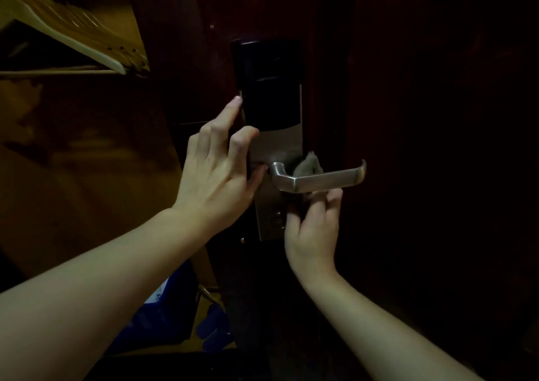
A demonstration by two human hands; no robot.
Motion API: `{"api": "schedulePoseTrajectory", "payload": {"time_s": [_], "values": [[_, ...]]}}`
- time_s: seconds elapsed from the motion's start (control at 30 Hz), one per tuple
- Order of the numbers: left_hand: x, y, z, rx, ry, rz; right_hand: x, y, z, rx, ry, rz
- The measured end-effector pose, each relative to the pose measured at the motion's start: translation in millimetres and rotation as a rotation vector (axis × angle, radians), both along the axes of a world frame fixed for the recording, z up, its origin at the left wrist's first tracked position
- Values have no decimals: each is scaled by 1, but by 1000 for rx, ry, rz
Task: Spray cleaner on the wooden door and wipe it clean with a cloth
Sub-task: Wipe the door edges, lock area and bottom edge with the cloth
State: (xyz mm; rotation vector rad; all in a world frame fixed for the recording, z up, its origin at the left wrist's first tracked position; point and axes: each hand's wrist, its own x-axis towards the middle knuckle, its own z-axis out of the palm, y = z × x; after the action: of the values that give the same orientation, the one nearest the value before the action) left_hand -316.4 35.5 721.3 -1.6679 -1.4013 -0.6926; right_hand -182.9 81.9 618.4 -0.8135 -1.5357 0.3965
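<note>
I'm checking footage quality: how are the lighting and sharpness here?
Head view: very dim, the door nearly black; the hangers at top left are blurred; the lever handle catches a faint sheen; both the left hand and right hand stay readable.

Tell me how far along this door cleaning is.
Done: cannot tell; the dark wooden door shows no clear spray or wipe marks in this dim light. In hand: the right hand pinches a grey cloth behind the metal lever handle, while the left hand touches the edge of the black lock panel. Left: probably the door panels; no spray bottle is in view.
</note>
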Motion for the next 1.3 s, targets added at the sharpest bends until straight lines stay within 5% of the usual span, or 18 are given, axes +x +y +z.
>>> {"api": "schedulePoseTrajectory", "payload": {"time_s": [0.2, 0.37, 0.6, 0.83, 1.03, 1.3], "values": [[-2, 1, -14, -8, -2, -23, 21, -1, -31, -19, -175, -47], [-12, 5, -23, -3, 30, -55, -4, 0, 5, 461, -306, -237], [-20, 6, -31, -6, 100, -46, 21, 22, -70, 726, -711, -103], [-12, 8, -49, 12, 47, -25, 35, 36, -44, 763, -545, -109], [15, 10, -66, 57, -81, 85, 76, 65, -60, 918, -873, 24], [66, 14, -98, 117, -319, 342, 88, 90, -59, 1024, -850, 126]]}}
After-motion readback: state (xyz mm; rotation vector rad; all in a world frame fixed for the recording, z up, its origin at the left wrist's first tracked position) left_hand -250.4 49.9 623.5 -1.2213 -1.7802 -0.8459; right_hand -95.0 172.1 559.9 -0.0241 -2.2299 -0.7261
